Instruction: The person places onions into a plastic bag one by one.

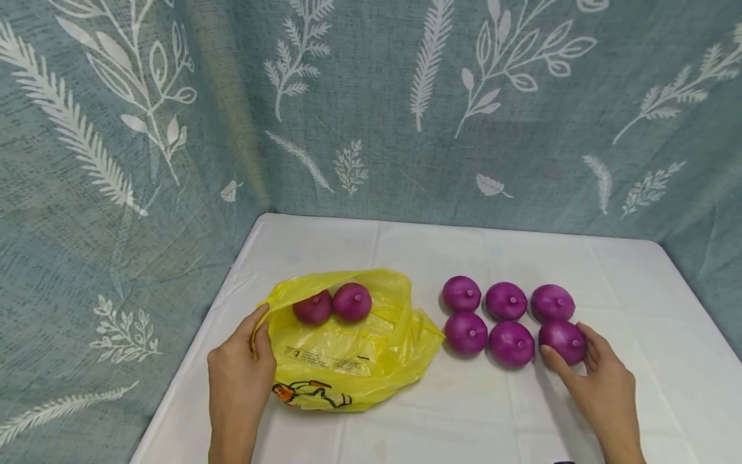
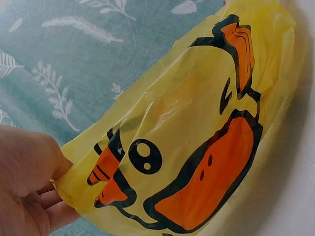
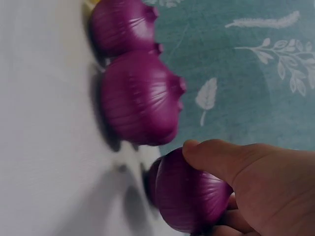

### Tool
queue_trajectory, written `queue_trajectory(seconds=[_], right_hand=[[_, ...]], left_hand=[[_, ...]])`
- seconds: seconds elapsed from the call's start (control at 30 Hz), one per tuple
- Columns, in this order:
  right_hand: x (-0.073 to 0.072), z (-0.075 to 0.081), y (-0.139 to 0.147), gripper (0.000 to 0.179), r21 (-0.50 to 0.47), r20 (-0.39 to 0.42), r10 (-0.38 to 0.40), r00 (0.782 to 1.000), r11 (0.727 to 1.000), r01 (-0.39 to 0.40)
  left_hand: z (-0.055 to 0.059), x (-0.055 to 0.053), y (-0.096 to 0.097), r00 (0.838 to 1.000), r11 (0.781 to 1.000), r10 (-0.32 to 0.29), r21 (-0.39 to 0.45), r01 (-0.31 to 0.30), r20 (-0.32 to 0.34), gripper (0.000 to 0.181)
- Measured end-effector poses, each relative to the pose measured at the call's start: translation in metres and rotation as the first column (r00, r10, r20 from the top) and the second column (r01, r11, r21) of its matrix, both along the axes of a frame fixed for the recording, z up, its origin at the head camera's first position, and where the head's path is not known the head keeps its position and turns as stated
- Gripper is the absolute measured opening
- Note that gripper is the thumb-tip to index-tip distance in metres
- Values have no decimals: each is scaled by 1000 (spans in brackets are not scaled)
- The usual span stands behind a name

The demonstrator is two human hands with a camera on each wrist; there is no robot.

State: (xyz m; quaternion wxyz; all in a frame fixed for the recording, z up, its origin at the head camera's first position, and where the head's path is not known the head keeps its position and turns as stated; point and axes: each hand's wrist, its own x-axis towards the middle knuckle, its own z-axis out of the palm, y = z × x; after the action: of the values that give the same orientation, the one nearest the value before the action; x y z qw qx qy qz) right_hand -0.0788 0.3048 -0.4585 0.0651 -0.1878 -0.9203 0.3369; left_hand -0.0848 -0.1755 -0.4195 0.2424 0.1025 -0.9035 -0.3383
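Observation:
My left hand (image 1: 240,370) pinches the left rim of a yellow plastic bag (image 1: 400,380), its thumb and fingers on the thin edge. The bag lies with its mouth spread toward me, and a duck-like cartoon with an orange beak (image 2: 211,172) covers its side in the left wrist view. Two purple onions, one on the left (image 1: 312,309) and one on the right (image 1: 352,301), sit inside. On the right, my right hand (image 1: 605,390) grips the near-right purple onion (image 1: 562,341) between thumb and fingers. In the right wrist view this onion (image 3: 189,191) overlaps another behind it.
Several more onions stand in two short rows beside the bag, among them a near-middle one (image 1: 511,345) and a far-left one (image 1: 461,294). A white cloth covers the table (image 1: 440,425). Blue-green leaf-patterned curtain (image 1: 371,167) hangs behind and along the left.

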Motion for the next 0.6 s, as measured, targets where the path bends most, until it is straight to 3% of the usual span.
queue_trajectory(seconds=[0.23,0.43,0.6], right_hand=[[-1,20,-5,93,23,-91,7,996,1000,-5],[-10,42,-18,89,35,-195,91,976,996,-86],[-19,60,-33,87,44,-227,183,957,983,-178]], left_hand=[[0,0,-1,1000,1000,-3,13,3,9,35],[1,0,-1,1000,1000,3,3,-3,11,34],[0,0,-1,1000,1000,2,5,-2,14,34]])
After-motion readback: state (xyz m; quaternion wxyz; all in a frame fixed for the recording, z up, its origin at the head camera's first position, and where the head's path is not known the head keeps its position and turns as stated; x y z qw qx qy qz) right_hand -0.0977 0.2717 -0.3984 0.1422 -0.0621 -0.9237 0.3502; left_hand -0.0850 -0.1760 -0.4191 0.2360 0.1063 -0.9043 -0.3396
